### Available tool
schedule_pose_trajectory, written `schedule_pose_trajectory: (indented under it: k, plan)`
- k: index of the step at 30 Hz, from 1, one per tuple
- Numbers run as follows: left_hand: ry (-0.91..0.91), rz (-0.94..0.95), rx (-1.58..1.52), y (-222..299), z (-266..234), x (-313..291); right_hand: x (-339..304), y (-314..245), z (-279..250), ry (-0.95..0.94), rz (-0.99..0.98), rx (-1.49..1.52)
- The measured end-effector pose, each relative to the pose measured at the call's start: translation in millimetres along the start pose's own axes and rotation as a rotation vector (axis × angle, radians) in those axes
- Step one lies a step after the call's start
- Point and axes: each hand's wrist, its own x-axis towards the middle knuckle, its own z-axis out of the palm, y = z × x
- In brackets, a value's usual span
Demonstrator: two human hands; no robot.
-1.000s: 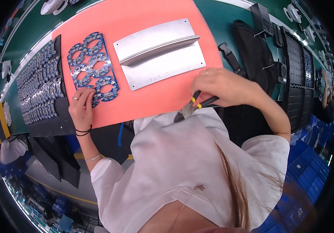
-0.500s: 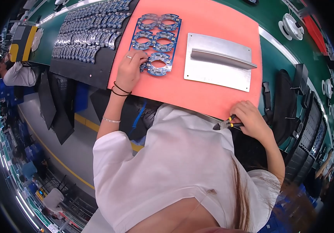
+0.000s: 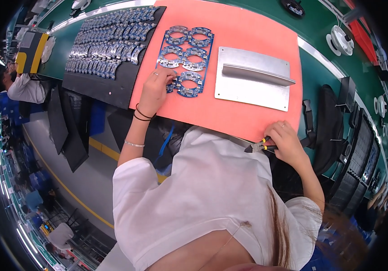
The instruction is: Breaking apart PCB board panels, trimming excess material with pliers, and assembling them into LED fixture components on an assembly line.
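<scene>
A blue circuit board panel [image 3: 188, 51] with several oval cut-outs lies flat on the pink mat [image 3: 189, 111]. Its near left corner is pinched between the fingers of my left hand [image 3: 154, 91], which hide part of that corner. At the mat's near right edge, my right hand [image 3: 286, 141] is closed around the handles of a pair of cutting pliers [image 3: 258, 147]. The pliers' jaws point left, over my lap, apart from the panel. To the panel's right rests a silver metal plate [image 3: 252, 92] with a raised ridge along it, touched by neither hand.
Rows of small curved circuit boards [image 3: 108, 43] cover a black board [image 3: 92, 88] on the left. A yellow and grey box [image 3: 32, 52] stands beyond it. At the right are a black bag [image 3: 329, 128] and a white spool [image 3: 339, 40]. Another person [image 3: 26, 88] sits at far left.
The whole view has shifted a little, with the mat and panel appearing slightly lower. Both hands keep their holds, the left at the panel's corner and the right on the pliers.
</scene>
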Motion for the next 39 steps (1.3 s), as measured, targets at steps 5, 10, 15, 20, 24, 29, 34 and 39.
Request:
schedule_pose_trajectory:
  k: [5, 10, 15, 20, 24, 29, 34, 39]
  plan:
    - [0.153, -0.024, 0.158, 14.2, -22.9, -9.2, 31.0, -13.0, 14.2, 0.137, 0.040, 0.249]
    - [0.360, -0.472, 0.162, 50.7, -51.8, -82.5, 102.9, -74.8, 51.8, 0.227, -0.155, 0.445]
    - [0.293, -0.780, 0.197, 45.8, -37.6, -152.3, 163.8, -129.2, 92.5, 0.169, -0.230, 0.410]
    - [0.350, -0.729, 0.238, 67.1, -66.1, -118.1, 159.1, -114.5, 81.6, 0.282, -0.164, 0.471]
    - [0.452, -0.261, 0.320, 57.5, -66.1, -60.4, 127.0, -84.5, 22.5, 0.453, -0.072, 0.260]
    - [0.073, -0.066, 0.304, 14.3, -45.1, -14.8, 90.4, -45.9, -40.8, 0.637, 0.114, -0.063]
    - [-0.134, -0.021, 0.176, -7.7, -44.0, 1.3, 69.2, -23.4, -69.9, 0.646, 0.239, -0.168]
    - [-0.006, 0.009, 0.121, -17.4, -41.9, 3.3, 79.9, -9.1, -80.5, 0.676, 0.259, -0.219]
